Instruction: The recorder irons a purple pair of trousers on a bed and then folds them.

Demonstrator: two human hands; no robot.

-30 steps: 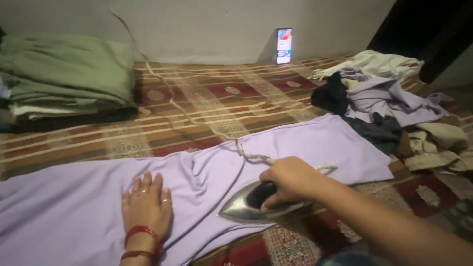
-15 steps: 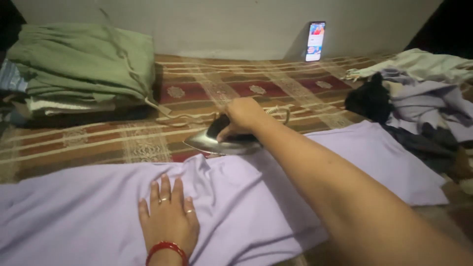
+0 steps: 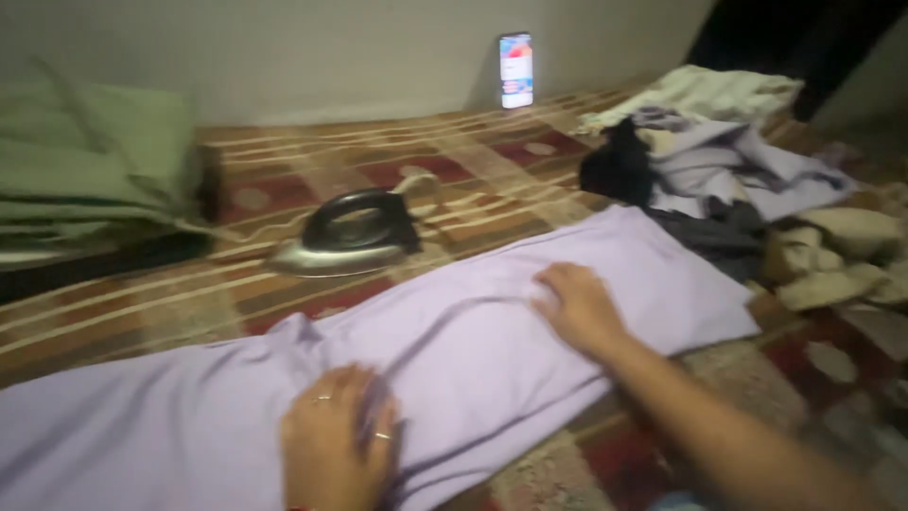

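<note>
The lilac cloth point(image 3: 492, 350) lies spread across the patterned rug point(image 3: 312, 180) in front of me, running from the lower left up toward the right, and both my hands are on it. My left hand point(image 3: 339, 452) presses down on its near part, fingers point(image 3: 374, 431) close together and curled a little into a fold, rings showing on two of them; whether they pinch the fabric I cannot tell. My right hand point(image 3: 579, 305) rests flat further along the cloth, fingers slightly spread, palm down, holding nothing. Between the two hands the fabric rises in soft creases.

Just beyond the far edge of the cloth sits the iron point(image 3: 345, 237), flat on the rug, apart from both hands, its dark handle on top. To the far left a stack of folded green fabric point(image 3: 95, 161) sits on the rug. On the right, a loose heap of clothes point(image 3: 747, 180), pale, lilac and black, lies near the cloth's far end. A phone point(image 3: 515, 71) leans upright against the wall point(image 3: 284, 47), screen lit.
</note>
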